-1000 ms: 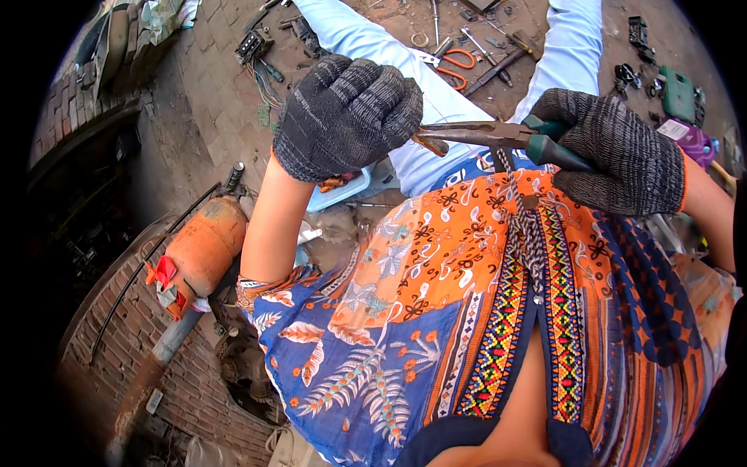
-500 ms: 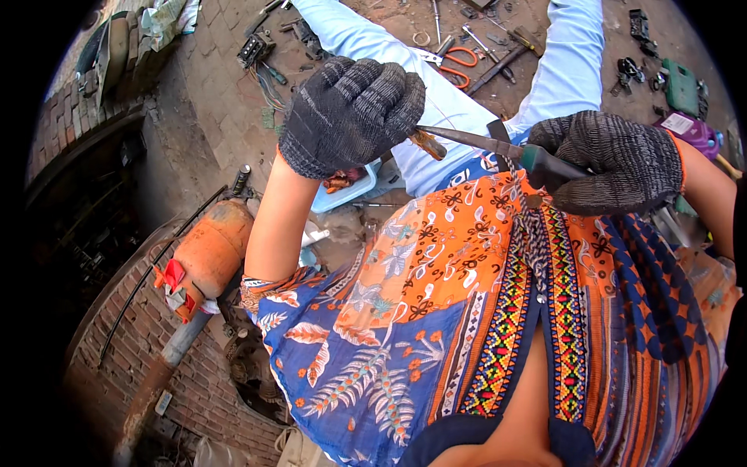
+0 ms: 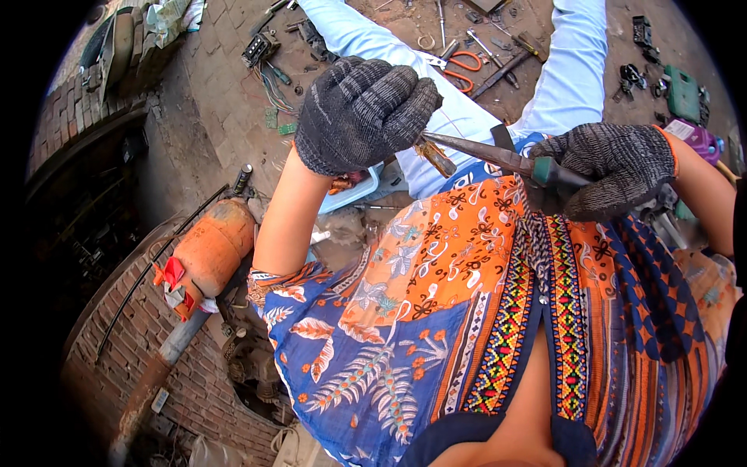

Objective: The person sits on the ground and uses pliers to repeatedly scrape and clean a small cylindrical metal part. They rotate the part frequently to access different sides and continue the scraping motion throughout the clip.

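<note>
My left hand (image 3: 366, 117), in a dark grey knitted glove, is closed around a small brownish, copper-coloured piece (image 3: 437, 158) whose lower end sticks out below the fingers. Most of that piece is hidden in the fist. My right hand (image 3: 615, 167), gloved the same way, grips the green and black handle of what looks like a pair of long-nose pliers (image 3: 486, 154), seen edge-on. Their tapered metal jaws point left, and the tip reaches the piece at my left fingers. Whether the jaws bite on it cannot be made out.
My legs in light blue trousers stretch ahead. Between them lie orange-handled scissors (image 3: 465, 66), a hammer (image 3: 510, 64) and other tools. A light blue tray (image 3: 352, 200) with reddish-brown scraps sits beneath my left wrist. Left are an orange cylinder (image 3: 214, 243) and wired parts (image 3: 261, 48); right, a green case (image 3: 682, 93).
My left hand has shifted slightly right, and the piece in it hangs lower and shows more. My right hand has dropped a little with the pliers, still pointing left.
</note>
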### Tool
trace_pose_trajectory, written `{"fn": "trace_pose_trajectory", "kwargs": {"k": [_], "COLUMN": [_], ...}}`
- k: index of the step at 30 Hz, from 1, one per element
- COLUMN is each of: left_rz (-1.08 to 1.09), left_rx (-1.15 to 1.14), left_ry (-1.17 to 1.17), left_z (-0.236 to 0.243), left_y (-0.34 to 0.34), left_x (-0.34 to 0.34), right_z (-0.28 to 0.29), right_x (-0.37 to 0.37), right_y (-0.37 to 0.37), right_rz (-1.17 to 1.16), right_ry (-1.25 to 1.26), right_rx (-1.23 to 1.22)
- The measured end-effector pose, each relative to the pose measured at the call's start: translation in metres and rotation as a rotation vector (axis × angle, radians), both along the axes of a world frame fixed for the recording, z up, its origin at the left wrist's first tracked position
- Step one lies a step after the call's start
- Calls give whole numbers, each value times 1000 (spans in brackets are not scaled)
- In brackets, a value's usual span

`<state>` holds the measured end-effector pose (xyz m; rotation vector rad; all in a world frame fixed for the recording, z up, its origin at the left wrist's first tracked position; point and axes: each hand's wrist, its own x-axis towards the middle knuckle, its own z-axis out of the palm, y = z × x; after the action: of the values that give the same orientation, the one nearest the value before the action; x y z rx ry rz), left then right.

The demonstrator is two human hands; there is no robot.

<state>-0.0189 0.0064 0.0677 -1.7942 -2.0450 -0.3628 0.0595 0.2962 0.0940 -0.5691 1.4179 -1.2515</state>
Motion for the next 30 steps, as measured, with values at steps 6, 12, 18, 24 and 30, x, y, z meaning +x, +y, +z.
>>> {"fn": "trace_pose_trajectory", "kwargs": {"k": [6, 12, 18, 24, 30], "left_rz": [-4, -17, -77, -69, -92], "left_rx": [133, 114, 74, 96, 127], "left_ry": [5, -15, -95, -90, -94], "left_z": [-12, -9, -3, -4, -6], "left_y": [5, 4, 7, 5, 7], "left_x": [-1, 1, -3, -4, -6], "right_z": [3, 4, -8, -7, -1], "right_x": [-2, -7, -5, -6, -8], "right_y": [0, 1, 2, 4, 0], "right_rz": [52, 145, 117, 95, 18], "right_ry": [-262, -326, -338, -403, -405], "right_rx": [105, 144, -29, -39, -37]}}
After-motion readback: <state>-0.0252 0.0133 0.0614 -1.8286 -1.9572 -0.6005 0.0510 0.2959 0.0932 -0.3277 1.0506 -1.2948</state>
